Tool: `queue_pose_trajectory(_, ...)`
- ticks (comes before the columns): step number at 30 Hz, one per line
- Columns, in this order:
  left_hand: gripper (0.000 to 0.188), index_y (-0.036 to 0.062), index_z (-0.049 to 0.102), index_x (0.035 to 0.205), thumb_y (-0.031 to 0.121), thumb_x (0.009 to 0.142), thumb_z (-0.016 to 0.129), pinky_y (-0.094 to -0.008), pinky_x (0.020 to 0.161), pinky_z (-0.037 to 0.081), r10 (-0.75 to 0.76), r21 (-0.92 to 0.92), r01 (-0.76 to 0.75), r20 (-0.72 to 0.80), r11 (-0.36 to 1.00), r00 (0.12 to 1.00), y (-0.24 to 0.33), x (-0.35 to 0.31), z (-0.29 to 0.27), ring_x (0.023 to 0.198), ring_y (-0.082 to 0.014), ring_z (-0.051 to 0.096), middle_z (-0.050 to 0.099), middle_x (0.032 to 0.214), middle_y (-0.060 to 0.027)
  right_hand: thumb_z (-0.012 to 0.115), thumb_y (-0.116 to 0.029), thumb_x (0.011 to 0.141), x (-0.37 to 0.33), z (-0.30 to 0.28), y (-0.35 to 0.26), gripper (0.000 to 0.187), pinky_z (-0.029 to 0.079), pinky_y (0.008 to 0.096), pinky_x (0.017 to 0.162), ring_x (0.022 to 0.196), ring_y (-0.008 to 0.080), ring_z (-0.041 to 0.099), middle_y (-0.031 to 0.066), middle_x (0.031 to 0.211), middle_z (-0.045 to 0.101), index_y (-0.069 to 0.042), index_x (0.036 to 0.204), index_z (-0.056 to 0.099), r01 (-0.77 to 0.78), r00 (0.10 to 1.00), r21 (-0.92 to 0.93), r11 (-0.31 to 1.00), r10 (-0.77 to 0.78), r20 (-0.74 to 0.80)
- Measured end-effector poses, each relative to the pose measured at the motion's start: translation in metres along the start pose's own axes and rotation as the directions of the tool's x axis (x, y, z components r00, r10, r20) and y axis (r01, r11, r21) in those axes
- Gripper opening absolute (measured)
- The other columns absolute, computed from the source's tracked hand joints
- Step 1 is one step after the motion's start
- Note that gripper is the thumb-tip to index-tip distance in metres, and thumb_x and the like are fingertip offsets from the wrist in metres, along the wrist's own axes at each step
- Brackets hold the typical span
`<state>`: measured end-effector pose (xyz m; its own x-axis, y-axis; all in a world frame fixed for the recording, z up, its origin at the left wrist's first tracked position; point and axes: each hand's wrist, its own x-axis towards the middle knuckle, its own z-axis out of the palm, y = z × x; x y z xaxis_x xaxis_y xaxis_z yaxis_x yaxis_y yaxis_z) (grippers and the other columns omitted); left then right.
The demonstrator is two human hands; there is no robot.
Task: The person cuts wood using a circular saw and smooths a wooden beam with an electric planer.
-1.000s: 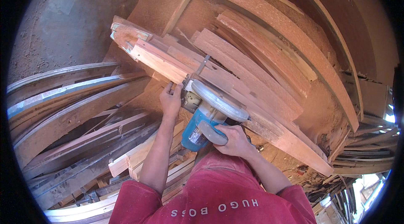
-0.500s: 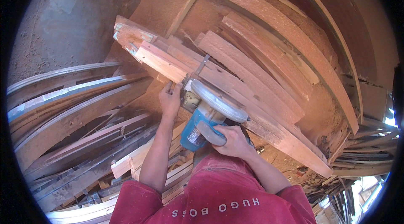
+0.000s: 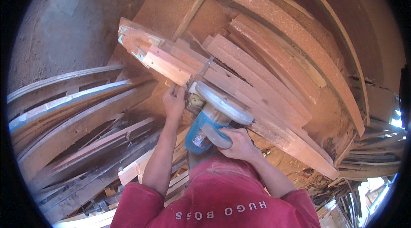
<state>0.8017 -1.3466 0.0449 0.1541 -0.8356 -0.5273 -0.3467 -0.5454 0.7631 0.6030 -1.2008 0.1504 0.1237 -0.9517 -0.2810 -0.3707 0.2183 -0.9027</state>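
Observation:
A blue circular saw (image 3: 200, 133) with a silver blade guard rests on a long wooden board (image 3: 171, 66) that slants from upper left to lower right. My right hand (image 3: 239, 143) is wrapped round the saw's rear handle. At the board's near edge, just left of the saw's base plate, my left hand (image 3: 174, 103) is closed with bent fingers, gripping the board there; some fingertips are hidden by the edge. A flat metal guide bar (image 3: 206, 66) sticks out from the base plate across the board. The blade itself is hidden under the guard.
Dusty planks (image 3: 261, 78) lie just beyond the board, with a large curved timber (image 3: 295, 22) behind them. Several long curved pieces (image 3: 72, 142) are stacked on the left. Sawdust (image 3: 165, 3) covers the surface around. More strips (image 3: 372, 159) are piled at the right.
The whole view has shifted slightly. Both hands keep their holds, and the saw stays at nearly the same spot on the board.

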Motion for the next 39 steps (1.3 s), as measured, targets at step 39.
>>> queue_pose_trajectory(39, 0.061, -0.0146, 0.048, 0.136, 0.020, 0.091, 0.069, -0.0238, 0.046, 0.031, 0.024, -0.022, -0.023, 0.042, 0.999, 0.999, 0.016, 0.048, -0.039, 0.053, -0.0022, 0.040, 0.045, 0.060, 0.0057, 0.075, -0.012, 0.068, 0.048, 0.030, -0.024, 0.038, 0.055, 0.0408, 0.071, 0.078, 0.0369, 0.068, 0.0198, 0.086, 0.068, 0.000, 0.104, 0.067, 0.007, 1.000, -0.011, 1.000, -0.007, -0.009)
